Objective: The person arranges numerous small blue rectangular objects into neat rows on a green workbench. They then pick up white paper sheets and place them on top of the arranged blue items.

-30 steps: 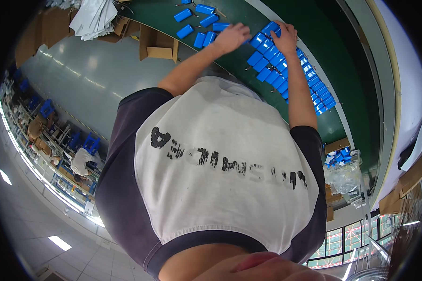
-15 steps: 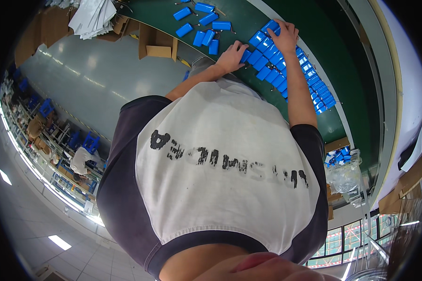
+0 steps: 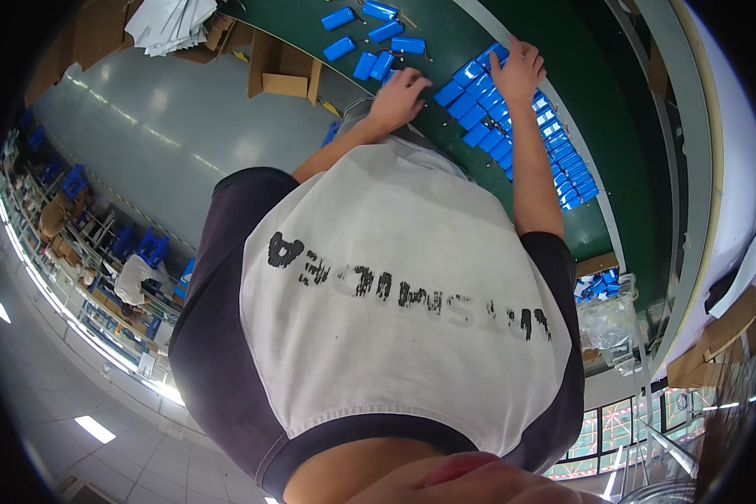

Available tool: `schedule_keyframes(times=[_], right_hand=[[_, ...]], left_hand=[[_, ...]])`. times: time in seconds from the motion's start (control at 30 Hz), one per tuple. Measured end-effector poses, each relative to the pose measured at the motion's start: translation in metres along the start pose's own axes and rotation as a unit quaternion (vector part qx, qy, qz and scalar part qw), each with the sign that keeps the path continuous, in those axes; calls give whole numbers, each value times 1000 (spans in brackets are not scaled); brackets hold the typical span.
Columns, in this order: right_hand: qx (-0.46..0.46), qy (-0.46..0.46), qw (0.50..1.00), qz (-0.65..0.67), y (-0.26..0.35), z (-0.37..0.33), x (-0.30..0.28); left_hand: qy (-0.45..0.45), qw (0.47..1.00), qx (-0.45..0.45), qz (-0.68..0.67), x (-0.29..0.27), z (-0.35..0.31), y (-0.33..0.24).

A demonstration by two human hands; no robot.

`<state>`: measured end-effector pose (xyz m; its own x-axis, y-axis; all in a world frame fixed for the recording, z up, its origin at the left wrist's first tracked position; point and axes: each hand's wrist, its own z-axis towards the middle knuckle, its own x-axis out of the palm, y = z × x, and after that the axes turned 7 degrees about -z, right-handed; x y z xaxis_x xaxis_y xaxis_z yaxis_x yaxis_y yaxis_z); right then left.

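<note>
On the green worktop stands a tight slanting block of blue battery packs [image 3: 485, 95], lying side by side in rows. My right hand [image 3: 517, 77] is at the far end of the block, thumb and forefinger on either side of the end battery pack [image 3: 493, 55]. To the left, my left hand [image 3: 397, 101] is off the block with its fingers apart and bent. It partly covers one loose battery pack [image 3: 390, 76], and whether it touches that pack cannot be made out. Several more loose battery packs [image 3: 385, 31] with short wire leads lie scattered beyond it.
A pale strip [image 3: 563, 101] runs along the green worktop [image 3: 592, 76] past the block. An open cardboard box [image 3: 284, 67] and white sheets [image 3: 170, 25] are at the left. More blue packs fill a box [image 3: 598, 286] at the right, beside clear plastic bags [image 3: 606, 323].
My left hand has let go of a battery pack at the block's near-left corner and moved left to the loose packs. My right hand stays at the far end of the block.
</note>
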<state>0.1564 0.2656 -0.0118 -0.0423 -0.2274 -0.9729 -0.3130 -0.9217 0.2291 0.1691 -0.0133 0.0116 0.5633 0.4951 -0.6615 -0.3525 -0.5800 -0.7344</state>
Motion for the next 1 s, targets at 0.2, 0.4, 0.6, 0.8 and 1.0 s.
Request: schedule_keyframes(times=[0.2,0.4,0.6,0.8,1.0], right_hand=[[-218,108,966,85,107,2,8],[-263,97,960,-8,130,0,38],[-303,124,943,-62,86,50,14],[-235,141,961,-25,15,67,-1],[-196,145,968,61,-3,49,5]], left_hand=[[41,984,-27,173,-39,-32,25],[49,983,-58,169,-26,-25,27],[42,986,54,151,-8,-7,34],[21,994,34,103,5,48,14],[9,996,83,26,21,82,9]])
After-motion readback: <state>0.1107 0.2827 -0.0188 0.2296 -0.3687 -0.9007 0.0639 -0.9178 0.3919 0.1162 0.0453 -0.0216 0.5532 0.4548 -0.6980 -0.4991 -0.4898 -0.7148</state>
